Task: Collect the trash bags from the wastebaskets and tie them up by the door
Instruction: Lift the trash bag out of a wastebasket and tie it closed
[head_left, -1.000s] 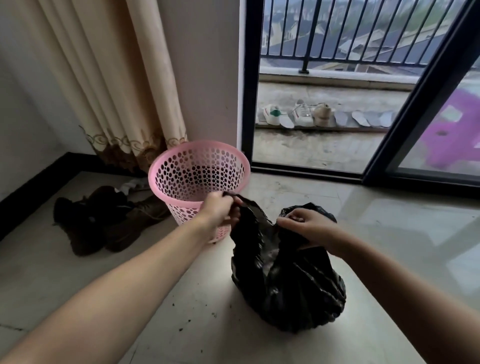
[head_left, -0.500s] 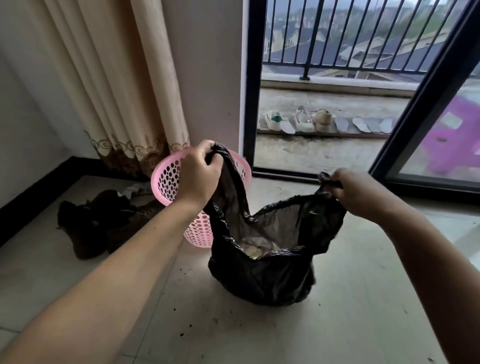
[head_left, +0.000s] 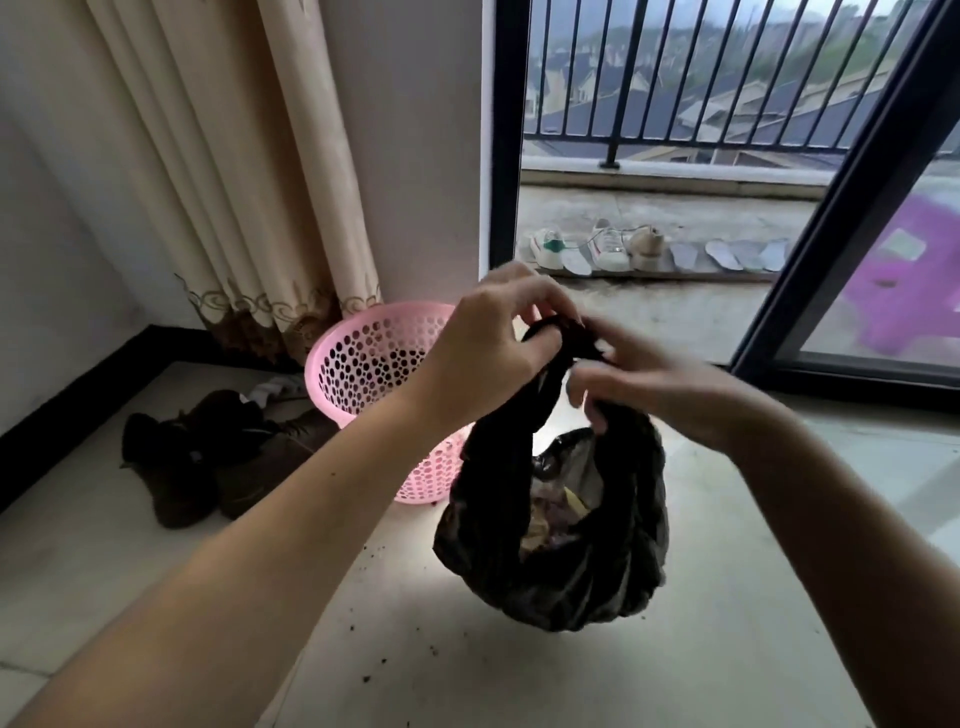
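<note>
A black trash bag sits on the pale floor by the open balcony door, with trash showing through a gap in its top. Both top corners of the bag are drawn together above it. My left hand pinches one twisted corner, and my right hand grips the other, the two meeting at the crossed ends. Behind the bag stands a pink perforated wastebasket, with no liner visible in it.
Dark brown boots lie on the floor left of the wastebasket. A beige curtain hangs in the corner. The black door frame opens onto a balcony with shoes. Dirt specks dot the floor.
My hands held the bag's two corners wide apart half a second ago. They have come together above the bag, crossing the twisted ends.
</note>
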